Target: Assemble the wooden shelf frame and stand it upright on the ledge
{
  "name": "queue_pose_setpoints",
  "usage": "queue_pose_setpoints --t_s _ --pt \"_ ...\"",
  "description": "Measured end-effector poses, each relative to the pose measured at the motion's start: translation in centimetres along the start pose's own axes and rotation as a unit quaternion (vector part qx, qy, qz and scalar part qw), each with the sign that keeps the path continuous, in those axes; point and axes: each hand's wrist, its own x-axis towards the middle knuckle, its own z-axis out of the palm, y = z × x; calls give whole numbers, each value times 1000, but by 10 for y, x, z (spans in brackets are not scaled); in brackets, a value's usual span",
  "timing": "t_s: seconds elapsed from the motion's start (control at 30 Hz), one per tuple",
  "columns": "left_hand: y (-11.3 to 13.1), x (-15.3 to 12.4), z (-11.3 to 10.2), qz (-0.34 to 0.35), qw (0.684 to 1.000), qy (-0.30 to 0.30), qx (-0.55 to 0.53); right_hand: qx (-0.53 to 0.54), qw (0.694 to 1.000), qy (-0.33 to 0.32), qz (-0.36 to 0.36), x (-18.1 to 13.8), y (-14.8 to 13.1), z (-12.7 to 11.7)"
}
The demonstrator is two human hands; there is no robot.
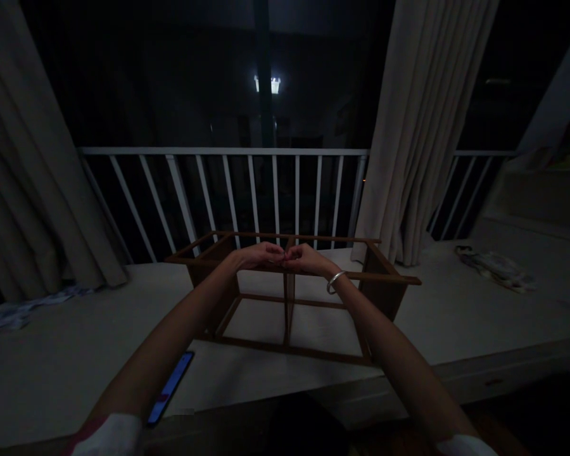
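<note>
A brown wooden frame (289,347), like a small rack lying on its side, rests on a pale ledge. Both hands meet above its near upper rail, by the middle upright. My left hand (264,254) is closed, its thumb and fingertips pinched together. Opposite it, my right hand (306,258) pinches in the same way, and the fingertips of the two hands touch or nearly touch. Something small and dark may sit between them, too small and dim to name. A silver bangle (335,281) circles my right wrist.
On the ledge (123,323), a phone (171,387) with a lit screen lies near my left forearm. White railings (225,152) and a dark window stand behind the frame. Curtains (418,114) hang at both sides. A crumpled pale item (496,269) lies at right, patterned cloth (23,311) at left.
</note>
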Motion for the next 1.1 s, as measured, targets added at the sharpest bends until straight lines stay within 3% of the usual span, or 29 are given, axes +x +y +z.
queue_pose_setpoints --t_s 0.47,0.67,0.77,0.9,1.1 --pt "-7 6 -5 37 999 7 18 14 999 -43 -18 1 2 -8" --pt "-7 6 -3 30 999 2 14 -1 993 115 -37 15 7 -22" --pt "-7 6 -3 19 1000 -1 -2 17 987 144 -68 22 1 -22" --pt "-7 6 -4 18 1000 9 0 45 984 122 -125 21 -9 -9" --pt "-5 6 -2 28 1000 3 1 28 990 22 -134 12 -11 4"
